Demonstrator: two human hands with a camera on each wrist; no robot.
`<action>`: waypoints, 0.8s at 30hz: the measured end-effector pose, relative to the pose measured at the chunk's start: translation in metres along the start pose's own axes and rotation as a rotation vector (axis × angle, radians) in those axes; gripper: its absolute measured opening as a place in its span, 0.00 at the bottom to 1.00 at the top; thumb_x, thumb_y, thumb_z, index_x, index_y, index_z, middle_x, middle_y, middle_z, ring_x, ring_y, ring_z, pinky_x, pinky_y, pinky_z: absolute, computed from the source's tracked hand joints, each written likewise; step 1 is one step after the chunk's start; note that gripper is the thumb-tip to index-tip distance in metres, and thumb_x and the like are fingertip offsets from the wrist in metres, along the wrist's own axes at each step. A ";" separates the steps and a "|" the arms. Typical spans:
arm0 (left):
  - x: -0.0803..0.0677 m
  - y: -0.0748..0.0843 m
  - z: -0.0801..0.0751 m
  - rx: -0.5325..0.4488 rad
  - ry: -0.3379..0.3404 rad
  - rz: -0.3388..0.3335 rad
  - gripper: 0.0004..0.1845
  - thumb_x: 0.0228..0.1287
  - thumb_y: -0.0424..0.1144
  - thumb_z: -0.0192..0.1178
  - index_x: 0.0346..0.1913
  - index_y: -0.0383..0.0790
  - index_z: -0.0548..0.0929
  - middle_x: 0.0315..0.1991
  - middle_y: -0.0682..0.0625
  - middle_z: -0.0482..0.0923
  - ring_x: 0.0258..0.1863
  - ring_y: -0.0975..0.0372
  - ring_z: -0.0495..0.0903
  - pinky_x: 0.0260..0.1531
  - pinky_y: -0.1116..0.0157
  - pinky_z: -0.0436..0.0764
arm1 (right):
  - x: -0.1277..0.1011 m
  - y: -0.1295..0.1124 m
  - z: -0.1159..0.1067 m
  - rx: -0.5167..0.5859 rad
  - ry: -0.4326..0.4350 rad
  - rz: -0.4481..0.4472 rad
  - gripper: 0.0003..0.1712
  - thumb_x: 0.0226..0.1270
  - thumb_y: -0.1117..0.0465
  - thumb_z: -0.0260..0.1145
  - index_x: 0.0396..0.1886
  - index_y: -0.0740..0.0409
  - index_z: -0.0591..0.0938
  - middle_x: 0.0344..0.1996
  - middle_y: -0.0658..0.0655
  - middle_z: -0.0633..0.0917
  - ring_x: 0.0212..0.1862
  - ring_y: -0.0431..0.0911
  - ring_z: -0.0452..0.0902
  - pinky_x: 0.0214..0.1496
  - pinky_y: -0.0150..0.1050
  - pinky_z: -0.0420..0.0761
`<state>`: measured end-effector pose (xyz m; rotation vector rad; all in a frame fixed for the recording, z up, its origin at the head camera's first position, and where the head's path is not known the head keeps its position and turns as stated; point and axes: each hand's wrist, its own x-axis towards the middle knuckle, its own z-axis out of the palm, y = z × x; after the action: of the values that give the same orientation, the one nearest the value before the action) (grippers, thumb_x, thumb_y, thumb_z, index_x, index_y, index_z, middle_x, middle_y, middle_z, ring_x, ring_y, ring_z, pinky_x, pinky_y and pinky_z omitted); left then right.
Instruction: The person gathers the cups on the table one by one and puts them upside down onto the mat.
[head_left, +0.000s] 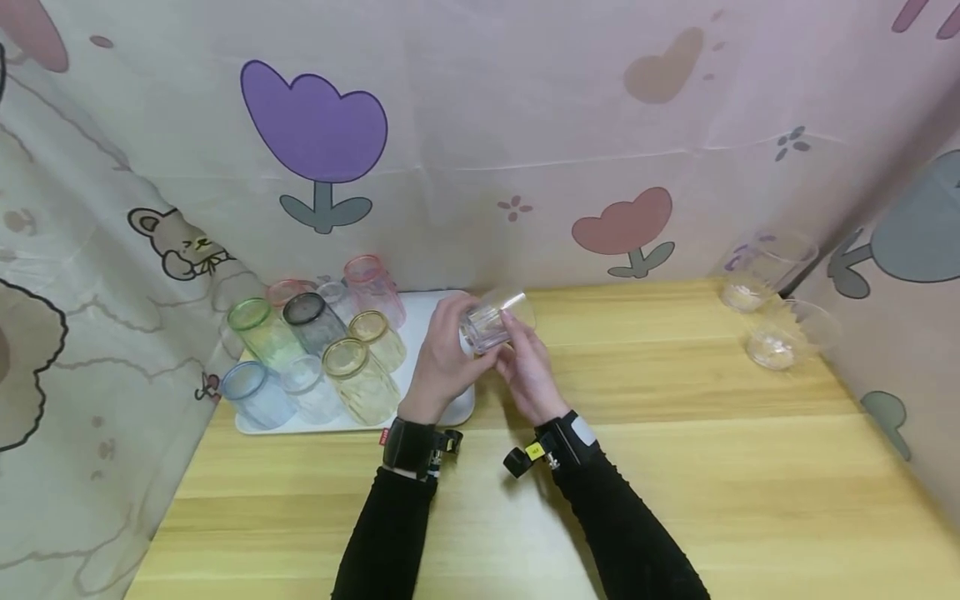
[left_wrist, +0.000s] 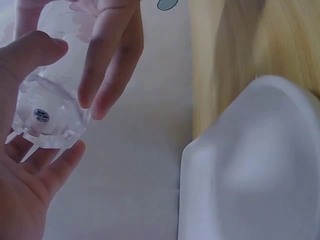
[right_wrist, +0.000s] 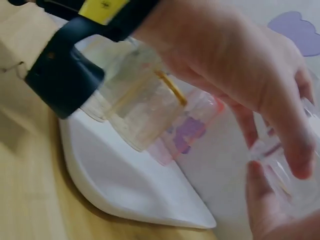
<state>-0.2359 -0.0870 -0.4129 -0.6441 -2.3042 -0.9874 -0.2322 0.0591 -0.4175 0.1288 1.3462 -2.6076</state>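
— Head view first: where's the glass [head_left: 491, 323]?

— Up off the counter [head_left: 675, 467], between both hands, just over the right end of the tray [head_left: 450, 412]. It lies tipped — base toward the person, mouth pointing away toward the curtain [head_left: 480, 125]. The left hand [head_left: 442, 358] wraps it from the left and below; the right hand [head_left: 528, 371] meets it from the right, fingers curled against its side.

— Which hand is nearer?

— Both touch it, but the left seems to carry more of it. The coloured cups [head_left: 315, 350] stand upright on the tray, just left of the left hand; two clear cups [head_left: 772, 300] lie well apart, at the counter's far right.

— Left wrist view?

— The base of the glass [left_wrist: 47, 112] faces the camera, a small sticker in its middle. The left hand [left_wrist: 30, 175] cradles it from beneath with thumb on top; the right hand's fingers [left_wrist: 107, 65] pinch the wall from above. The tray's bare corner [left_wrist: 250, 165] sits to the right, below.

— Right wrist view?

— Blurred. The right hand [right_wrist: 250, 85] arches over the glass [right_wrist: 285, 170] at the frame's right edge, a left fingertip underneath. Behind, a yellow-rimmed cup [right_wrist: 145, 110] stands on the tray [right_wrist: 125, 185].
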 end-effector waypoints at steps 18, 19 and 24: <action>0.010 0.007 -0.019 0.123 0.169 -0.060 0.36 0.49 0.38 0.77 0.62 0.31 0.75 0.57 0.35 0.75 0.56 0.45 0.75 0.55 0.50 0.80 | 0.000 -0.014 -0.012 -0.143 -0.138 0.014 0.36 0.84 0.44 0.50 0.73 0.69 0.67 0.68 0.67 0.74 0.63 0.59 0.78 0.64 0.47 0.82; 0.011 0.008 -0.019 0.135 0.167 -0.078 0.36 0.50 0.38 0.77 0.62 0.31 0.76 0.57 0.35 0.74 0.56 0.44 0.74 0.54 0.49 0.80 | 0.000 -0.013 -0.013 -0.146 -0.123 0.017 0.35 0.84 0.45 0.51 0.73 0.70 0.67 0.68 0.67 0.74 0.65 0.61 0.76 0.65 0.48 0.81; 0.018 0.009 -0.016 0.168 0.142 -0.186 0.39 0.51 0.38 0.77 0.66 0.31 0.74 0.60 0.35 0.74 0.59 0.44 0.72 0.55 0.49 0.79 | -0.001 -0.005 -0.018 -0.285 -0.040 0.040 0.31 0.80 0.54 0.59 0.73 0.67 0.69 0.69 0.69 0.74 0.66 0.64 0.75 0.68 0.53 0.78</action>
<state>-0.2392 -0.0899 -0.3870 -0.2858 -2.3191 -0.8787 -0.2329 0.0766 -0.4240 0.0582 1.6626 -2.3423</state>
